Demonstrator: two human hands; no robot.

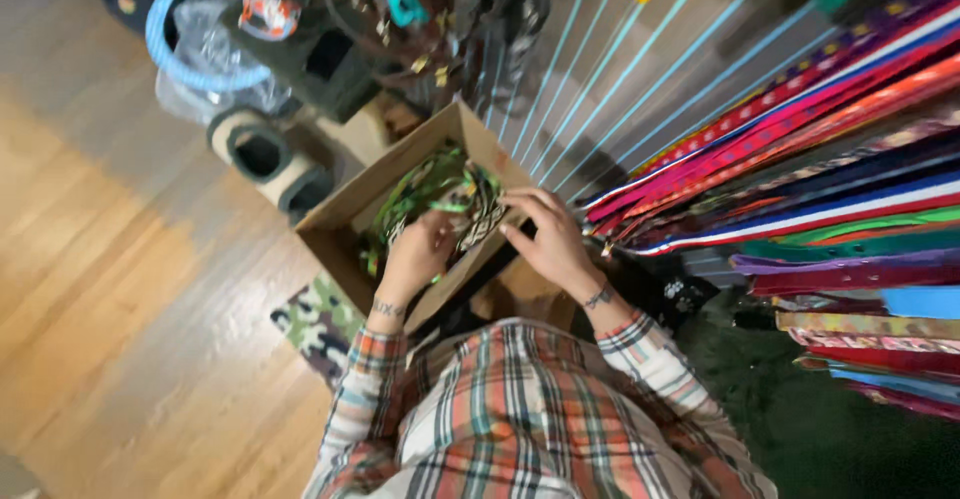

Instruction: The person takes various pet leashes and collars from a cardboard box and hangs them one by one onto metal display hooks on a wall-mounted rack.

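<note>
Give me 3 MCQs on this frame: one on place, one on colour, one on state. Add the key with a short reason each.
1. Where are both hands?
A. in the cardboard box
B. on the wooden floor
C. on the hanging straps

2. What colour are most of the straps in the box?
A. blue
B. green
C. white

3. How is the box?
A. taped shut
B. flattened
C. open at the top

Key: A, the left hand and right hand both reach among the box's contents; B, the tangle there is mainly green; C, the flaps stand apart and the contents show.
</note>
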